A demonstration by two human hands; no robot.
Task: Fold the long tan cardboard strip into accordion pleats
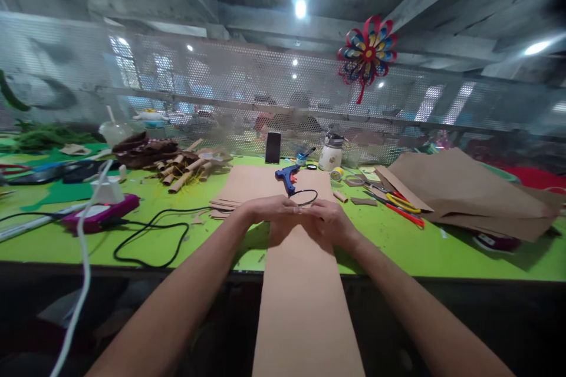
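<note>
A long, flat, tan paper strip (306, 300) runs lengthwise toward the wearer from the left hand (275, 208) and right hand (332, 219), equally near, fingers closed on its far end

A multicoloured flower ornament (368, 54) with a red tassel appears before a perforated screen (212, 73). Below, an upright smartphone (273, 148) stands left of a pale lidded bottle (330, 157); at far left, a magenta power strip (126, 208) bears a white adapter (107, 191).

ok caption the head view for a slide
Left hand and right hand hold the far end of a long tan paper strip near a blue glue gun.
</note>
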